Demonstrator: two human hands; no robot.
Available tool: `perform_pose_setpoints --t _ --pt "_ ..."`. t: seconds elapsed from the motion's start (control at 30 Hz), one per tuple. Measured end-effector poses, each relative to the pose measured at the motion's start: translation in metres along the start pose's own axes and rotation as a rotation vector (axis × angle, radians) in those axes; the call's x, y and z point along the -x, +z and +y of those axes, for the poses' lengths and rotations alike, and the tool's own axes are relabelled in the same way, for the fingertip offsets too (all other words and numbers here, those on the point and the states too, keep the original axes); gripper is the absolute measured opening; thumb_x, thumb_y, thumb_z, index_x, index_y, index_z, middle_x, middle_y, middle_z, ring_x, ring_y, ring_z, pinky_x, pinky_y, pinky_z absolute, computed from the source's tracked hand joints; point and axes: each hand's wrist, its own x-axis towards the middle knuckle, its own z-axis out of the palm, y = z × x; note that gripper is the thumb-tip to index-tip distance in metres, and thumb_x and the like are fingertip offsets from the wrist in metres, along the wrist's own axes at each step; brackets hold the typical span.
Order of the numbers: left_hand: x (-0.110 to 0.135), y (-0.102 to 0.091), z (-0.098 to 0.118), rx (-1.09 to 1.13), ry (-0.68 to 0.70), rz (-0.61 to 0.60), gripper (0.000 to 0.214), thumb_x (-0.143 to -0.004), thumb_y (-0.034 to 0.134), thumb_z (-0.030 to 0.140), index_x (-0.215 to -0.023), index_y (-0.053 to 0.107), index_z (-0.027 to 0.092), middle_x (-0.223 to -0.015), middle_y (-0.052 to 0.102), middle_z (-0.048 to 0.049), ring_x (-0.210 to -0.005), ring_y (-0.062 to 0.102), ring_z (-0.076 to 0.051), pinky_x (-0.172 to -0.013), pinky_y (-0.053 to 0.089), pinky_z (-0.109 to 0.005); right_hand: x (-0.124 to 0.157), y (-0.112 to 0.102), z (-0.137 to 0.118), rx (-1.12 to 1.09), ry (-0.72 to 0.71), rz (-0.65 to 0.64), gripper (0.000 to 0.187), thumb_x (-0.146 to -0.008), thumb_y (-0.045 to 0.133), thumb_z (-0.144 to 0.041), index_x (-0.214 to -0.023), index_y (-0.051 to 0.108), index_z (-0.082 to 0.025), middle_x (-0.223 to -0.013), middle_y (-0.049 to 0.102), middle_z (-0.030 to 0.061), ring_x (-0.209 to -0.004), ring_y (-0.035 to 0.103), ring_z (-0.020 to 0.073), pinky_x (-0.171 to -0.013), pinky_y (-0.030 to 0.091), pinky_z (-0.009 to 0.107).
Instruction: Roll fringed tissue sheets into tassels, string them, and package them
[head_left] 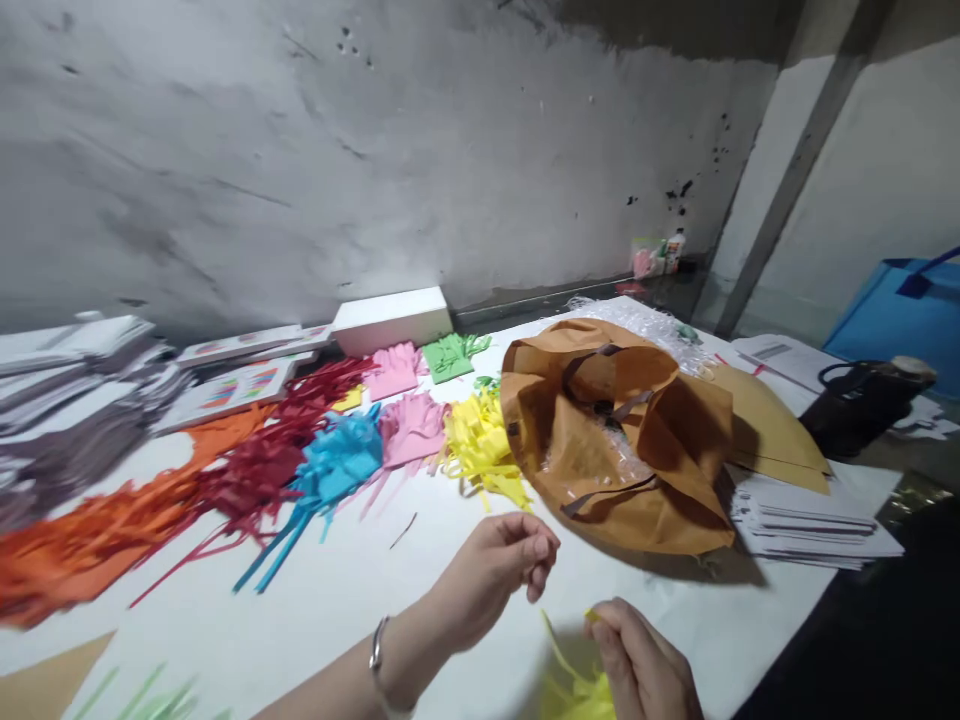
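My left hand (504,565), with a silver bracelet at the wrist, is raised over the white table (420,620). Its fingers are curled together in a pinch, and whatever they may hold is too small or hidden to see. To the lower right, my right hand (646,660) pinches a bit of yellow between thumb and forefinger. Below it are yellow strips (576,692), blurred and cut off by the bottom edge. The open brown fabric bag (547,430), with dark handles and clear shreds inside, lies just beyond both hands.
Heaps of yellow (480,440), pink (412,428), blue (341,455), dark red (251,470) and orange strips (112,530) spread leftward. A white box (391,320) stands by the wall. Right of the bag are stacked papers (810,525) and a black bottle (855,405).
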Motion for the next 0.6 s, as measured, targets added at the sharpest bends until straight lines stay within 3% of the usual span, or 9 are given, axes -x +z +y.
perform_pose_setpoints --t 0.13,0.27,0.47,0.6 --pt "0.07 0.003 -0.004 0.512 -0.132 0.106 0.037 -0.067 0.087 0.044 -0.069 0.069 0.011 -0.056 0.058 0.0001 -0.043 0.049 -0.006 -0.043 0.036 -0.018 -0.004 0.015 -0.039 -0.089 -0.118 -0.128 0.026 -0.106 0.037 -0.03 -0.089 0.055 -0.024 -0.069 0.06 -0.0015 -0.058 0.06 0.0128 -0.059 0.047 0.022" --pt "0.115 -0.001 -0.01 0.578 -0.037 0.222 0.031 -0.068 0.089 0.04 -0.07 0.074 0.012 -0.057 0.063 -0.0019 -0.042 0.053 -0.007 -0.042 0.038 -0.018 0.007 0.034 -0.066 -0.104 -0.199 -0.254 0.026 -0.104 0.038 -0.021 -0.084 0.054 -0.024 -0.067 0.058 -0.0021 -0.057 0.058 0.0129 -0.057 0.044 0.023" --pt "0.17 -0.011 -0.014 0.348 0.176 0.383 0.023 -0.078 0.082 0.037 -0.073 0.077 0.015 -0.07 0.064 -0.0028 -0.048 0.057 -0.008 -0.047 0.046 -0.019 0.021 0.044 -0.09 -0.023 -0.383 -0.417 0.025 -0.101 0.041 -0.013 -0.081 0.052 -0.023 -0.064 0.054 -0.0024 -0.055 0.056 0.0125 -0.055 0.042 0.023" --pt "0.202 -0.019 -0.017 0.03 0.356 0.376 0.015 -0.09 0.07 0.031 -0.088 0.079 0.019 -0.074 0.066 -0.005 -0.053 0.057 -0.008 -0.053 0.049 -0.02 0.025 0.043 -0.111 0.03 -0.54 -0.484 0.025 -0.1 0.04 -0.012 -0.08 0.052 -0.022 -0.062 0.054 -0.0021 -0.053 0.055 0.0128 -0.052 0.041 0.024"
